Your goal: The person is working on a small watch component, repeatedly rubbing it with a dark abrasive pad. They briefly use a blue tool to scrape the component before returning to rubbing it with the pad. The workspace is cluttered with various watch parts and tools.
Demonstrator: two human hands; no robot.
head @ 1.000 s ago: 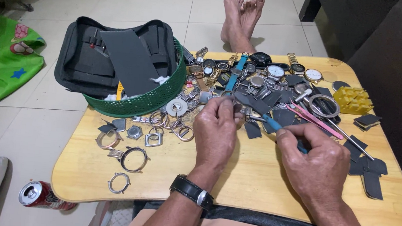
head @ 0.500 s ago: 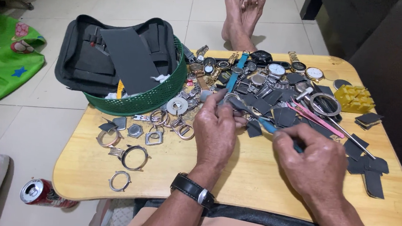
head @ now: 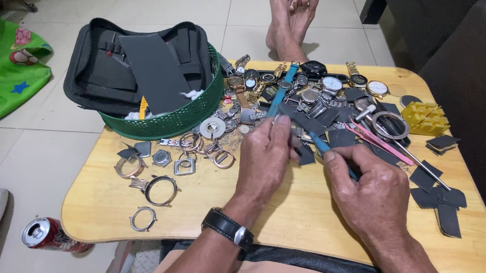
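Just right of the green basket (head: 168, 121), left hand (head: 264, 159) pinches a small watch part (head: 278, 119) steady while right hand (head: 374, 195) grips a blue-handled tool (head: 326, 151) angled toward it, above the worktop (head: 306, 218).

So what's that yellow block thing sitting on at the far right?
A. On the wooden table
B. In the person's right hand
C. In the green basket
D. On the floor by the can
A: the yellow block rests on the wooden table, near its far right edge, apart from both hands.

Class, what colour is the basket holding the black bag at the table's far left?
Green basket, shown best in the head view, the only one.
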